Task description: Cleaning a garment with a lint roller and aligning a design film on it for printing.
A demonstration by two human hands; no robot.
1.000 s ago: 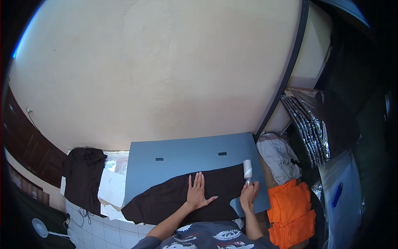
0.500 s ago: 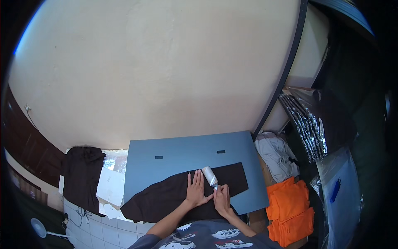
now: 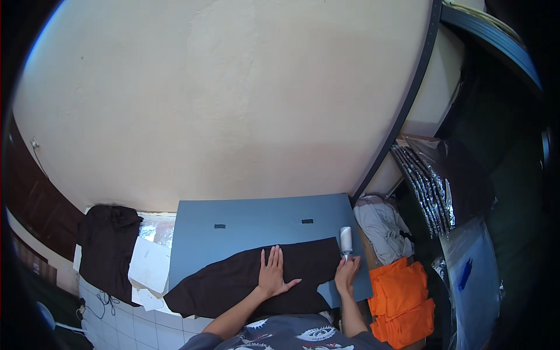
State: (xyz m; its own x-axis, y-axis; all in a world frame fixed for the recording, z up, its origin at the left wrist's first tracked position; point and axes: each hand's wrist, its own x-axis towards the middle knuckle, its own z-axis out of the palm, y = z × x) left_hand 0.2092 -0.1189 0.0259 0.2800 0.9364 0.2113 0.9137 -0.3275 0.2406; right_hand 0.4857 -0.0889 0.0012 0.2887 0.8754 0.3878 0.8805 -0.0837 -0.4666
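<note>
Dark brown folded cloth (image 3: 233,283), apparently a garment, lies across the near part of a blue-grey board (image 3: 227,210). My left hand (image 3: 272,277) rests flat on the cloth, fingers spread and pointing away from me. In my right hand (image 3: 346,273) is the handle of a lint roller (image 3: 346,239), closed in my fingers. Its white roll points away from me, just past the right end of the cloth, over the board's right side.
Orange folded cloth (image 3: 402,291) and a grey garment (image 3: 382,227) lie right of the board. Further right are plastic-wrapped packs (image 3: 426,184) and a blue pen (image 3: 465,274) on clear plastic. Dark clothing (image 3: 108,251) and white sheets (image 3: 149,265) are at left; a wall (image 3: 233,105) rises behind.
My right hand has moved right with the lint roller, from beside my left hand to past the cloth's end. My left hand stays flat on the cloth, its thumb now spread wider.
</note>
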